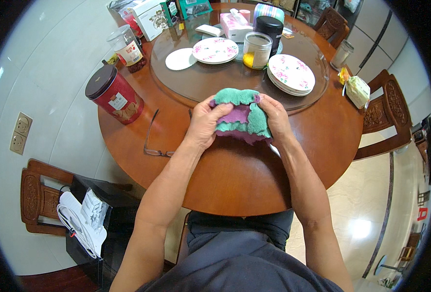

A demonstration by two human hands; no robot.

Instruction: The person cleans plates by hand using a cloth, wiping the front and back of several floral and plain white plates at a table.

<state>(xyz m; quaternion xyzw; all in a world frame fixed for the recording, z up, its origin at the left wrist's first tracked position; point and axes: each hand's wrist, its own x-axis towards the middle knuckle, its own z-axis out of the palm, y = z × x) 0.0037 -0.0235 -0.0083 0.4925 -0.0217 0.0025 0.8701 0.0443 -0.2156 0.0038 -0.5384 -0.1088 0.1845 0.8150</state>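
Between my two hands is a fluffy cloth, green on one face and purple on the other, bunched and partly folded. My left hand pinches its left edge, thumb on top. On the opposite side my right hand grips the upper right corner. The cloth is held up over the near part of a round wooden table. A pair of eyeglasses lies by my left forearm, partly hidden behind it. Some white object shows beside my right wrist, mostly covered, so I cannot tell what it is.
A glass turntable carries floral plates, a stack of plates, a jar with yellow contents and a tissue box. A red canister and a clear jar stand left. A carved chair is at right.
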